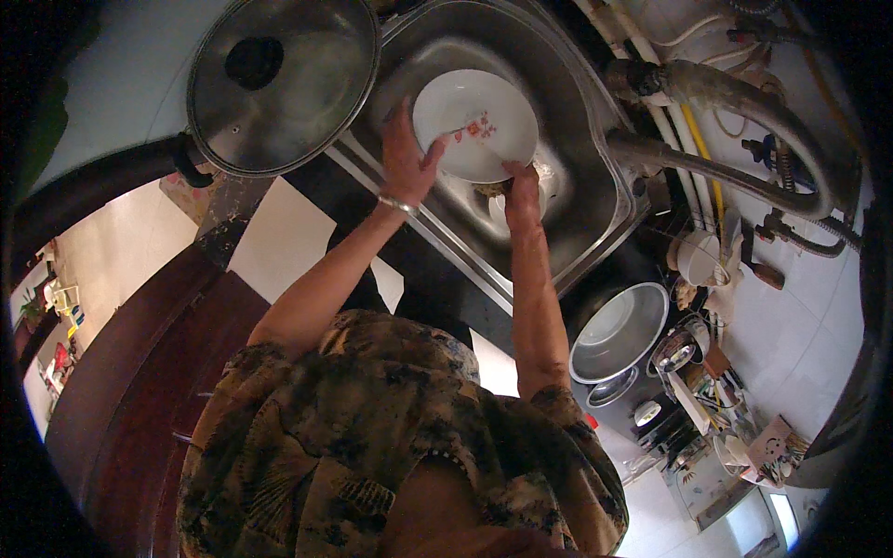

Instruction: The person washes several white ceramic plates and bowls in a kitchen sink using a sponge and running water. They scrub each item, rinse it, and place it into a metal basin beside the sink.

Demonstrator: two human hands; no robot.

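A white round plate (460,94) with a red floral print is held over the steel sink basin (579,125). My left hand (407,157) grips its left edge, thumb on the upper face, with a metal band around the wrist. At the plate's near edge, my right hand (522,192) has its fingertips on the rim. A brownish scrubber-like thing (490,189) shows just beneath that edge, beside the right fingers; whether the hand holds it I cannot tell. Lower in the basin, a white round dish (499,209) is partly hidden by the plate and my right hand.
A glass pot lid (314,84) with a black knob covers a pan left of the sink. The curved faucet (725,174) reaches over the right rim. Toward the lower right stand a metal basin (621,331), a white bowl (698,258) and cluttered utensils. Pipes run along the wall.
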